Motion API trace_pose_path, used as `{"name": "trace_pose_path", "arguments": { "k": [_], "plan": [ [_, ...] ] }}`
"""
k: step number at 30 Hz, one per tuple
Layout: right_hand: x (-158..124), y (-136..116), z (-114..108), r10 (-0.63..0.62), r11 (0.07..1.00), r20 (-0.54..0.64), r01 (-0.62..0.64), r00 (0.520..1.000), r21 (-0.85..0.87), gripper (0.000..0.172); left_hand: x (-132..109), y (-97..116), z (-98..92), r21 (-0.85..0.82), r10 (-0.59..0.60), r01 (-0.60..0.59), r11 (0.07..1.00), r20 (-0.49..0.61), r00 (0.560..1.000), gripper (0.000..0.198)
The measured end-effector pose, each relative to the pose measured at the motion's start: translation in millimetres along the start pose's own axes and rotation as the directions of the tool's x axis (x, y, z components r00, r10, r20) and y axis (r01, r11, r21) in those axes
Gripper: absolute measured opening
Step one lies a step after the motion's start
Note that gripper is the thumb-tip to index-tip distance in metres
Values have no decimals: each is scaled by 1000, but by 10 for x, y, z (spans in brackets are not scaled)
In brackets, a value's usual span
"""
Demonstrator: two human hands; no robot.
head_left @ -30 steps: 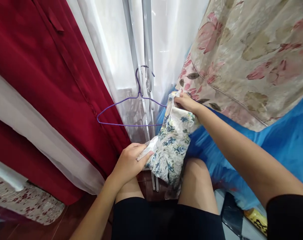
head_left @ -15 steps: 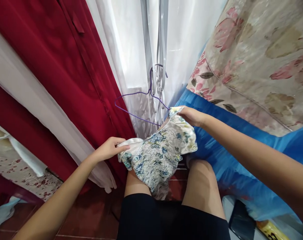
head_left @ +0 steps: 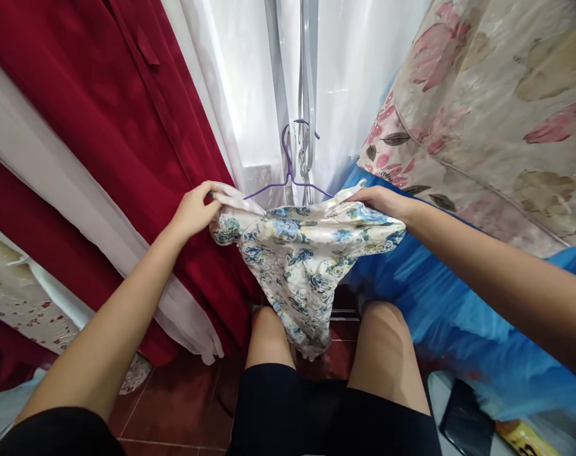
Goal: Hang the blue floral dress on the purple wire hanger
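A white floral blouse (head_left: 302, 253) with blue and yellow print hangs stretched between my two hands, its lower part drooping between my knees. My left hand (head_left: 196, 209) pinches the blouse's left shoulder. At the opposite shoulder, my right hand (head_left: 380, 201) has its fingers closed on the cloth, partly hidden by it. A purple hanger (head_left: 288, 174) hangs by its hook from white straps (head_left: 307, 95). Both of its sloping arms run down behind or into the shoulders of the blouse, and its lower bar is hidden.
Red cloth (head_left: 174, 158) and white cloth hang on the left. To the right are a flowered fabric (head_left: 497, 114) and blue tulle (head_left: 411, 285). A dark phone (head_left: 467, 418) lies at the lower right beside a yellow packet (head_left: 520, 437). Red tiles (head_left: 174, 399) cover the floor.
My left hand has risen with its shoulder of the blouse, bringing it over the hanger's left arm. The right hand has shifted slightly right and up, and the blouse is spread wider.
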State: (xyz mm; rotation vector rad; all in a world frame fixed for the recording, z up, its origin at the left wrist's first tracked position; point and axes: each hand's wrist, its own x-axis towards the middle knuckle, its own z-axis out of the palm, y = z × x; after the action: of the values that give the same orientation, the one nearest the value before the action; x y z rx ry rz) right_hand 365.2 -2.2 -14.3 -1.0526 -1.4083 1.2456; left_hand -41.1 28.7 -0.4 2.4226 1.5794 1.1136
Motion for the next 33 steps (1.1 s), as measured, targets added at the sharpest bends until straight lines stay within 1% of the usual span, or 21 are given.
{"name": "trace_pose_path", "arguments": {
  "k": [2, 4, 6, 8, 10, 12, 15, 17, 19, 21, 22, 23, 24, 25, 26, 27, 28, 29, 30, 32, 33],
  "plan": [
    [-20, 11, -31, 161, 987, 66, -161, 985, 6, 8, 79, 200, 112, -245, -24, 33, 969, 41, 999, 35],
    [-93, 65, -104, 209, 975, 126, -217, 970, 50, 10, 63, 330, 237, -358, -66, 64, 932, 7, 998, 39],
    [-243, 168, -212, 164, 976, 177, -186, 971, 116, 18, -26, 398, 317, -345, -99, 45, 938, -142, 985, 29],
    [-454, 304, -321, 131, 972, 206, -166, 970, 164, 30, -157, 444, 334, -280, -97, 13, 960, -289, 952, 20],
    [-669, 422, -396, 144, 970, 166, -173, 975, 171, 38, -290, 508, 309, -198, -49, -21, 980, -341, 939, 31],
    [-808, 452, -423, 150, 971, 58, -158, 987, 180, 40, -384, 606, 273, -114, 30, -70, 991, -316, 948, 34],
    [-795, 254, -377, 73, 968, -109, -44, 991, 247, 37, -394, 762, 230, 3, 110, -114, 993, -288, 951, 26],
    [-719, 3, -270, -1, 968, -173, 45, 985, 247, 36, -328, 807, 206, 78, 80, -61, 995, -284, 956, 23],
    [-724, -253, -65, -142, 976, -186, 169, 972, 137, 36, -244, 764, 190, 143, 6, 34, 989, -271, 962, 23],
    [-881, -440, 237, -349, 936, -62, 344, 935, -79, 33, -185, 647, 206, 96, -93, 123, 988, -268, 959, 28],
    [-1008, -494, 404, -427, 877, 97, 438, 899, -199, 36, -174, 576, 235, -1, -155, 161, 987, -272, 950, 31],
    [-1149, -520, 565, -439, 813, 280, 510, 854, -281, 36, -177, 512, 277, -123, -218, 191, 974, -271, 938, 34],
    [-1285, -517, 708, -429, 730, 481, 607, 764, -313, 35, -194, 464, 331, -235, -273, 213, 948, -262, 926, 37],
    [-1398, -485, 821, -401, 665, 625, 682, 670, -305, 41, -223, 440, 392, -337, -314, 221, 915, -256, 914, 40],
    [-1473, -424, 898, -370, 632, 695, 716, 616, -298, 48, -261, 449, 453, -430, -342, 210, 878, -257, 904, 41],
    [-1503, -336, 940, -362, 603, 720, 738, 591, -302, 56, -304, 492, 511, -520, -354, 182, 834, -253, 900, 42],
    [-1487, -223, 952, -375, 580, 699, 743, 609, -335, 64, -348, 572, 562, -622, -356, 143, 770, -234, 905, 42],
    [-1431, -92, 944, -403, 552, 645, 735, 649, -394, 72, -389, 684, 604, -740, -354, 103, 665, -191, 916, 43],
    [-1349, 48, 926, -440, 514, 579, 721, 687, -465, 83, -427, 824, 638, -847, -338, 83, 525, -118, 934, 43],
    [-1171, 317, 893, -497, 434, 476, 683, 725, -587, 109, -487, 1147, 688, -961, -250, 141, 240, 79, 965, 44],
    [-1106, 429, 885, -516, 412, 435, 659, 738, -629, 118, -509, 1309, 709, -972, -191, 198, 125, 173, 966, 43]
  ]
}}
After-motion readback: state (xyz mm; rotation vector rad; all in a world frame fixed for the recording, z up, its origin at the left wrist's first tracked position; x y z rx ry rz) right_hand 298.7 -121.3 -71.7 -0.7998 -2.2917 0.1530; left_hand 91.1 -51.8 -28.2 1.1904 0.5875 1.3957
